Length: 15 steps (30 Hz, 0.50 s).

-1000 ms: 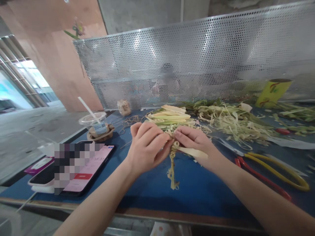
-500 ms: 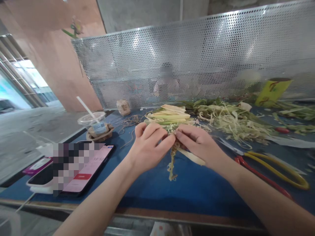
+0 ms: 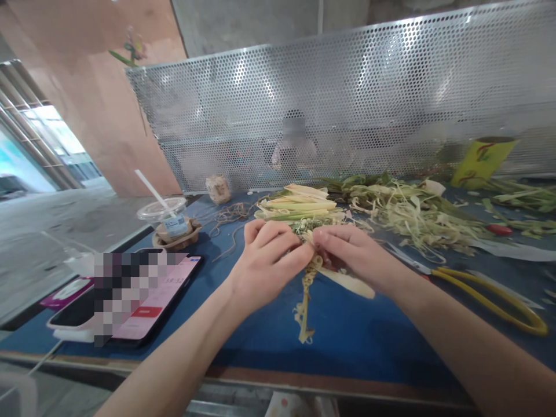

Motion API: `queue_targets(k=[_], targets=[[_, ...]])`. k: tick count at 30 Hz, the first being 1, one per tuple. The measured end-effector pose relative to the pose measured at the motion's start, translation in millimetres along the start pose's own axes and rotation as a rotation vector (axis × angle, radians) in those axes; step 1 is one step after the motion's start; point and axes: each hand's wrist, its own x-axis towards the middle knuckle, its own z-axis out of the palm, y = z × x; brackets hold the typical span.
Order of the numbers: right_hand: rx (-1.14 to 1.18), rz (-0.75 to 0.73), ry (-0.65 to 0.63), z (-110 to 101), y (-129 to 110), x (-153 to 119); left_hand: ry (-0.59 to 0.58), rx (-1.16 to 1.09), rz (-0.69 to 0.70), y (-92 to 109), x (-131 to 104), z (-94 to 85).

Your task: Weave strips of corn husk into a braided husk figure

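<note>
My left hand (image 3: 267,269) and my right hand (image 3: 358,255) meet over the blue table, fingers closed around the upper end of a braided husk strand (image 3: 306,295). Its knobbly, pale yellow length hangs down between them, with a frayed tip. From beneath my right hand a broad pale husk strip (image 3: 351,284) sticks out toward the lower right. The fingers partly hide where strip and strand meet. Just behind the hands lies a stack of pale yellow-green husk leaves (image 3: 299,202).
Scissors (image 3: 486,289) with a yellow handle lie right of my right arm. Shredded green husks (image 3: 403,217) heap at the back right, near a yellow container (image 3: 484,162). Phones (image 3: 152,307), a lidded cup (image 3: 169,217) and twine (image 3: 232,214) are leftward. A perforated metal panel (image 3: 260,116) stands behind.
The braided strand hangs lower and nearer to me. The pale strip reaches further right, and my right hand has shifted slightly right. Both hands keep their hold.
</note>
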Motion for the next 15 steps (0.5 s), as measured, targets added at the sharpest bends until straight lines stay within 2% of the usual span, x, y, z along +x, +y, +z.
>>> queue_targets(k=[7,12,15], targets=[[-0.020,0.078,-0.076,-4.5,-0.9,2.0,-0.038,0.033,0.061,4.6,2.3,-0.2],[-0.238,-0.028,0.089,-2.7,-2.6,4.5,-0.052,0.033,0.042,6.1,2.3,0.4],[-0.332,-0.090,0.122,-1.6,-3.1,3.7,-0.066,-0.027,-0.009,6.8,2.4,0.1]])
